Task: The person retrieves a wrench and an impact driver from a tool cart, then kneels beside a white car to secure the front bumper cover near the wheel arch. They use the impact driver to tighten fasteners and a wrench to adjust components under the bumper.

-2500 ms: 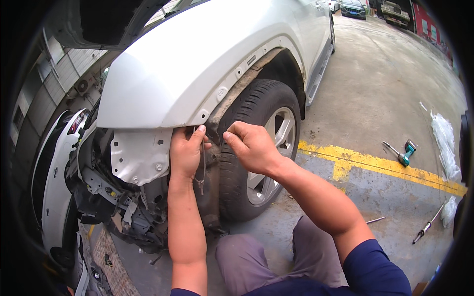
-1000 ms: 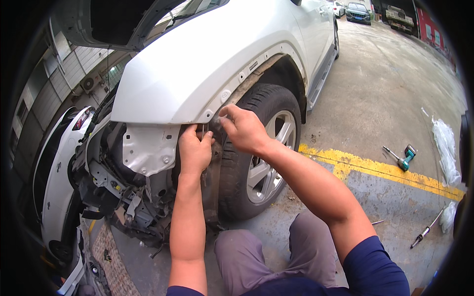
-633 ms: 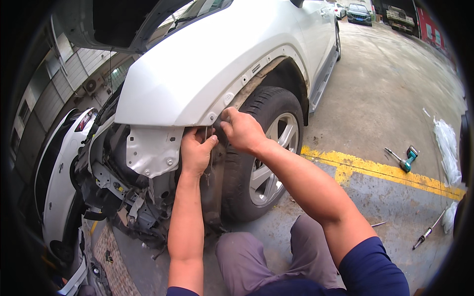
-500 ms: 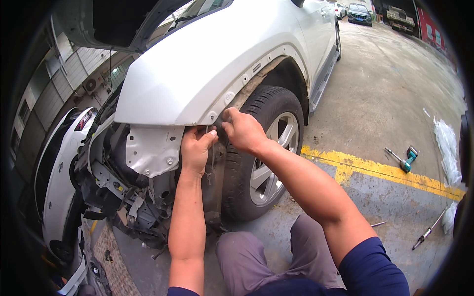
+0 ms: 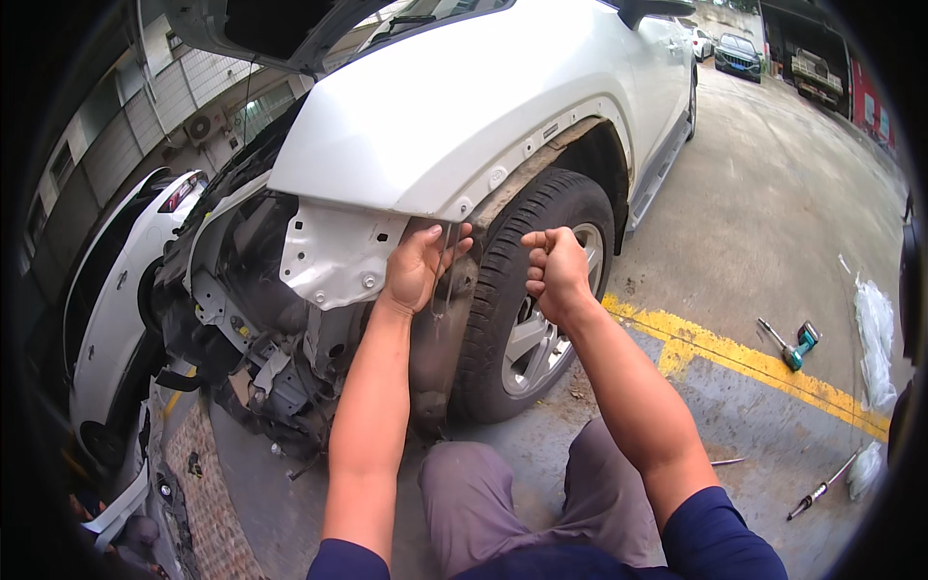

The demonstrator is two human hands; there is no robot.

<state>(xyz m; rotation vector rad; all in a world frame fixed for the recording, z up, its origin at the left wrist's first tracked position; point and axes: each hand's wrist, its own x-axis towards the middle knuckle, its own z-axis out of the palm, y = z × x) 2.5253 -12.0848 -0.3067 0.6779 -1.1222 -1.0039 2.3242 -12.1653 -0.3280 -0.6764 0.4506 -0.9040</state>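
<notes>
The white front fender [image 5: 406,145] of a car reaches over the wheel arch. Under its lower front corner is my left hand [image 5: 416,269], fingers stretched and apart behind a thin wire-like strand [image 5: 451,271] hanging from the fender edge. The hand is beside a white metal bracket [image 5: 333,253] with holes and bolts. In front of the tyre [image 5: 517,261], apart from the fender, my right hand [image 5: 561,275] is raised with its fingers curled together. Whatever they hold, if anything, is too small to make out.
Exposed front-end parts [image 5: 261,358] fill the left side, under the raised hood [image 5: 261,39]. A teal cordless power tool [image 5: 796,350], a long-handled tool [image 5: 822,488] and clear plastic film [image 5: 875,338] lie on the floor at right. Another white car [image 5: 130,309] stands at left.
My right hand has pulled away from the fender edge to the right, over the wheel. My left hand's fingers have spread below the edge. The view has shifted, moving the car rightward in the picture.
</notes>
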